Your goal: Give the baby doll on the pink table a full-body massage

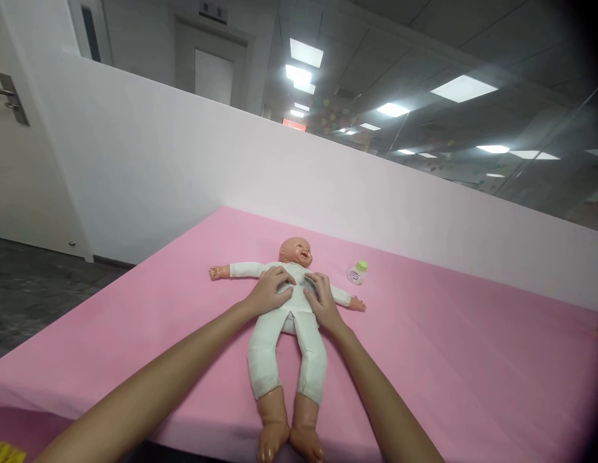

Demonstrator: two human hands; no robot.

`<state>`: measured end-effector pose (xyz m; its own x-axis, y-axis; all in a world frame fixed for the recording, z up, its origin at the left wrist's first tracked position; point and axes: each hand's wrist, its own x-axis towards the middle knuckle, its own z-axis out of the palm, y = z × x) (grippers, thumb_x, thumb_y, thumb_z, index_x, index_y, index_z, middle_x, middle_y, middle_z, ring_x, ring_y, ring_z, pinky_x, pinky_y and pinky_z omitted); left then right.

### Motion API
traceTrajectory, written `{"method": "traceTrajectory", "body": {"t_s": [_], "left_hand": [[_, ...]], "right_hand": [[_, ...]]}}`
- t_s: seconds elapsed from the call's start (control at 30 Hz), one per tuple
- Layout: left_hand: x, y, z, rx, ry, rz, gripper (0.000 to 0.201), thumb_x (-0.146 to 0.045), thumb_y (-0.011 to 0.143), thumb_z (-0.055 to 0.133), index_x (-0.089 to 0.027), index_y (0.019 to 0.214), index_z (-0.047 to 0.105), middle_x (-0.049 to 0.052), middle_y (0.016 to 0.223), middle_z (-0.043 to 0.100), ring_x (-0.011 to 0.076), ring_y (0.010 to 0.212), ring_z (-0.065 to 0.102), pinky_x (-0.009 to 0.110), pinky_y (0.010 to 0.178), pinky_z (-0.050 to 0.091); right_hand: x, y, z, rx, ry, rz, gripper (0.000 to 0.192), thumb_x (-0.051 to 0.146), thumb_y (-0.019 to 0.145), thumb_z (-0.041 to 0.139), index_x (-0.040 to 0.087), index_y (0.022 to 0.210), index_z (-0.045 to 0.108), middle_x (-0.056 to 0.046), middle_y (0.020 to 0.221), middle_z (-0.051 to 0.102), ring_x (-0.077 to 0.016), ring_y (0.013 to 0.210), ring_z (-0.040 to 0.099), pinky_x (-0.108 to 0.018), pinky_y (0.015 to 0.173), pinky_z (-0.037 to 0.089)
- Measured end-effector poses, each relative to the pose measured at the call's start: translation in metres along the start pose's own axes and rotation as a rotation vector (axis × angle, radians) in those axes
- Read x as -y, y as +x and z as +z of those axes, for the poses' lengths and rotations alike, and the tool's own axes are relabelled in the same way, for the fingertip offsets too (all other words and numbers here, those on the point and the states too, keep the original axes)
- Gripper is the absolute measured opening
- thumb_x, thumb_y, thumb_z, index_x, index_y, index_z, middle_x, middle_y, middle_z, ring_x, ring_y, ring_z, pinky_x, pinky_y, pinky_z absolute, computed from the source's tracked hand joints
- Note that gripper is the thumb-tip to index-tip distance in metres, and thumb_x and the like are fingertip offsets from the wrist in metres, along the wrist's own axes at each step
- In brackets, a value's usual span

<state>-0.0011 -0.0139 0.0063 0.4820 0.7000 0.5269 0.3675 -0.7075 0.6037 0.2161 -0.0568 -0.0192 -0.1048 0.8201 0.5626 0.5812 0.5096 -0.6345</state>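
While the doll (299, 294) lies on its back on the pink sheet (434, 360), the left hand (271, 291) and the right hand (324, 301) rest loosely spread upon its torso, pinching nothing. It seems best to keep both touches gentle and equally balanced

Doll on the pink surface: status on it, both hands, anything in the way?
Left hand and right hand on doll torso. Doll on its back, arms spread. Green-capped bottle off to the right, apart from hands; seemingly not in the way.

Pink-covered table (448, 360) with doll (299, 303), bottle (356, 275)
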Motion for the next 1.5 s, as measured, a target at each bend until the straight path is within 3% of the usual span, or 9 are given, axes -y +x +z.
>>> {"method": "traceTrajectory", "body": {"t_s": [0.1, 0.23, 0.47, 0.8, 1.5], "left_hand": [[0.004, -0.001, 0.002, -0.008, 0.018, 0.014, 0.02, -0.027, 0.089, 0.06, -0.024, 0.104, 0.073, 0.006, 0.111, 0.065, 0.0276, 0.114, 0.058, 0.048, 0.104, 0.043], [0.013, -0.001, 0.006, 0.007, 0.042, 0.073, 0.03, -0.031, 0.092, 0.06, -0.027, 0.119, 0.072, 0.007, 0.133, 0.061, 0.029, 0.13, 0.053, 0.05, 0.116, 0.038], [0.023, -0.002, 0.01, 0.065, 0.098, 0.071, 0.042, -0.037, 0.097, 0.058, -0.03, 0.138, 0.065, 0.005, 0.16, 0.045, 0.0331, 0.152, 0.031, 0.057, 0.127, 0.023], [0.018, -0.001, 0.007, 0.088, 0.097, 0.056, 0.04, -0.04, 0.098, 0.057, -0.032, 0.136, 0.066, 0.006, 0.157, 0.047, 0.0329, 0.147, 0.039, 0.059, 0.123, 0.029], [0.016, -0.002, 0.007, 0.096, 0.087, 0.024, 0.038, -0.044, 0.099, 0.056, -0.033, 0.134, 0.066, 0.005, 0.156, 0.047, 0.0332, 0.146, 0.039, 0.059, 0.123, 0.029]], "right_hand": [[-0.001, 0.001, 0.0, 0.011, -0.007, 0.006, 0.03, 0.037, 0.102, 0.052, 0.03, 0.129, 0.06, -0.007, 0.125, 0.052, -0.0251, 0.127, 0.052, -0.047, 0.116, 0.041], [-0.002, 0.002, -0.001, 0.022, -0.001, 0.011, 0.027, 0.037, 0.102, 0.053, 0.031, 0.125, 0.065, -0.007, 0.124, 0.054, -0.0255, 0.127, 0.052, -0.047, 0.116, 0.041], [0.0, 0.004, -0.005, 0.014, 0.026, 0.006, 0.028, 0.037, 0.101, 0.055, 0.03, 0.123, 0.07, -0.007, 0.119, 0.062, -0.0264, 0.12, 0.057, -0.047, 0.108, 0.047], [0.0, 0.002, -0.003, 0.036, 0.014, -0.001, 0.029, 0.039, 0.102, 0.055, 0.032, 0.128, 0.067, -0.007, 0.128, 0.058, -0.0257, 0.129, 0.052, -0.048, 0.117, 0.04], [0.0, 0.002, -0.003, 0.044, 0.0, 0.013, 0.031, 0.042, 0.102, 0.052, 0.032, 0.128, 0.066, -0.008, 0.129, 0.056, -0.0265, 0.131, 0.05, -0.05, 0.118, 0.039]]}}
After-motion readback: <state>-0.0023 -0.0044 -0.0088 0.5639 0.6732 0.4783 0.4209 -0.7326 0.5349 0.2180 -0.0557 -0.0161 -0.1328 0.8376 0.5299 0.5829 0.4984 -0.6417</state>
